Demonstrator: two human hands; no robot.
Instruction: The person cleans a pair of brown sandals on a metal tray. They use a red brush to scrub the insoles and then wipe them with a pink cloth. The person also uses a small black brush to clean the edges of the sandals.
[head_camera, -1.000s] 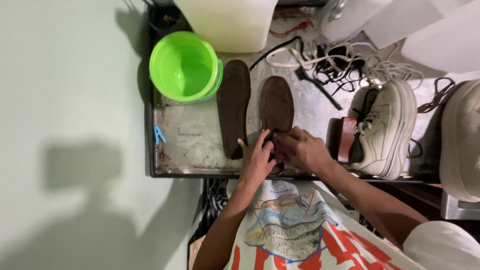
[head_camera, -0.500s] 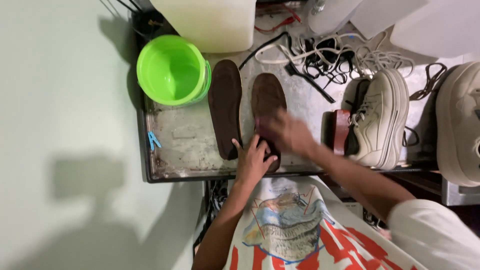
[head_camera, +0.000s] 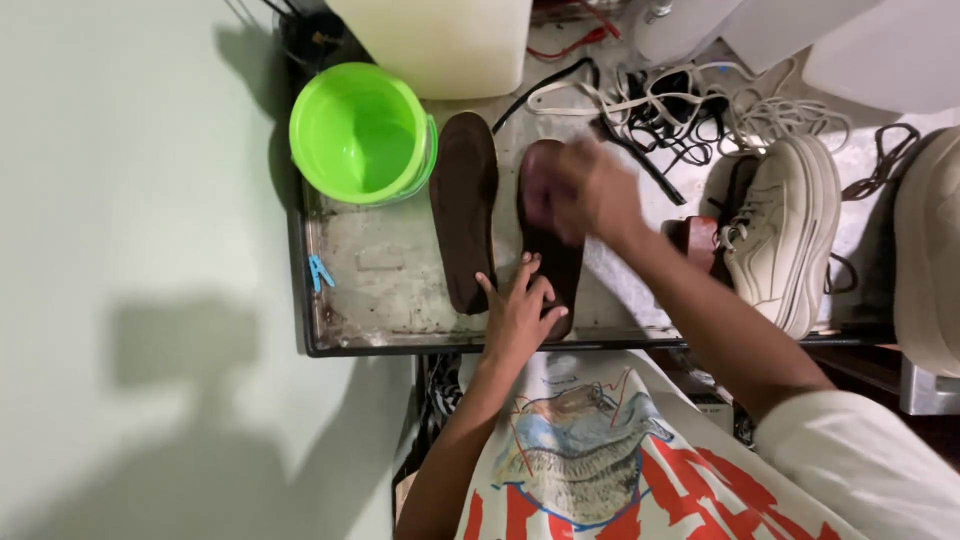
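left hand (head_camera: 518, 318): flat on the near end of the right insole (head_camera: 548, 262), fingers (head_camera: 528, 270) spread and released, pressing down, not gripping.
right hand (head_camera: 592, 192): motion-blurred over the far end of the same insole; cannot tell if its fingers are clenched or loose, or whether they hold a cloth or brush.
right insole: dark brown, lying lengthwise on the wet metal desk (head_camera: 380, 280), running from under the left fingers up to the right fingers.
left insole (head_camera: 464, 215): same colour, just left of the left fingers, parallel to the other, touched by neither hand.
green bucket (head_camera: 360, 133): far-left of both hands, near the left insole's far end.
white shoe (head_camera: 780, 225): on its side, right of the right hand, well apart from the insoles.
laces and cords (head_camera: 690, 110): tangled heap beyond the right fingers.
white container (head_camera: 440, 40): beyond the bucket, at the far edge.
blue clip (head_camera: 320, 272): left rim of the desk, well left of the left fingers.
doing it well (judgement): keep the left palm weighted on the near end so the insole can't skid on the wet surface; rub along its length in even strokes, stay off the other insole.
change vs 0.5 s ago: right hand has gone from mid-insole up to the far end; left hand stays pinning the near end.
change vs 1.0 s ago: both hands were together at the near end then; bucket, left insole and shoe unchanged.
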